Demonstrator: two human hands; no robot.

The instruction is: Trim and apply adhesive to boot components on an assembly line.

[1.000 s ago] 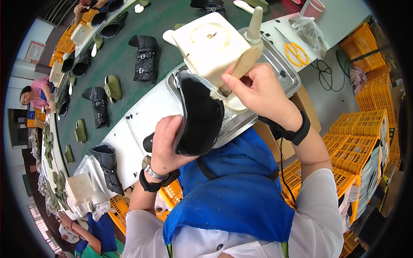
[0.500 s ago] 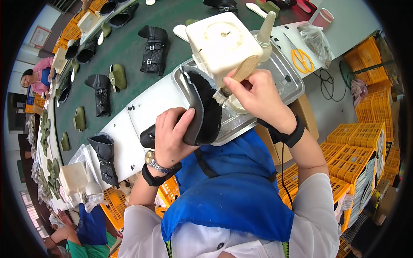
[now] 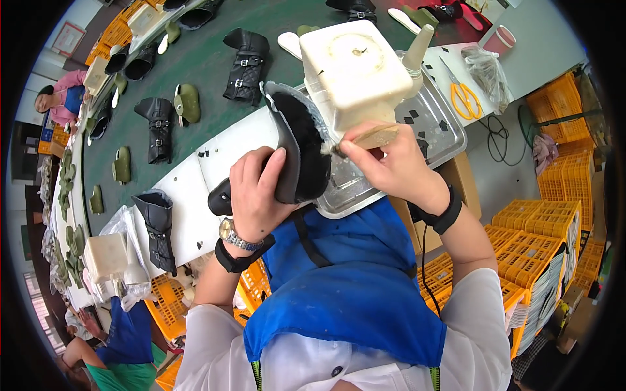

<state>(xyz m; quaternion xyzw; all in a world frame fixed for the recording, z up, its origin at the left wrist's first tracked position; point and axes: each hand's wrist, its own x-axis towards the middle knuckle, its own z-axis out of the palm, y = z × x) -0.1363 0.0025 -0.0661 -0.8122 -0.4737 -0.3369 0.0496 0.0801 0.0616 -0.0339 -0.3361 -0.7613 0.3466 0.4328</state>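
Note:
In my left hand (image 3: 253, 195) is a black boot (image 3: 282, 143), tilted so that its wide top opening faces right. Dark fleecy lining shows inside, and a pale edge runs round the opening. My right hand (image 3: 398, 166) pinches a flat brush (image 3: 377, 137) by its handle, with the bristles close to the boot's rim; whether they touch is hard to tell. Just beyond both hands stands a large off-white plastic container (image 3: 352, 65). It rests at a metal tray (image 3: 448, 146) strewn with small black scraps.
Orange-handled scissors (image 3: 465, 101) and a clear plastic bag (image 3: 486, 75) lie right of the tray. Black buckled boots (image 3: 246, 68) and green shoe forms (image 3: 187, 104) stand on the green table (image 3: 205, 130). Yellow crates (image 3: 528, 251) are stacked at right. Other people sit at left.
The brush has dropped lower and lies flatter, its bristles at the boot's outer rim. The boot has shifted slightly left in view, and the whole scene has turned a little.

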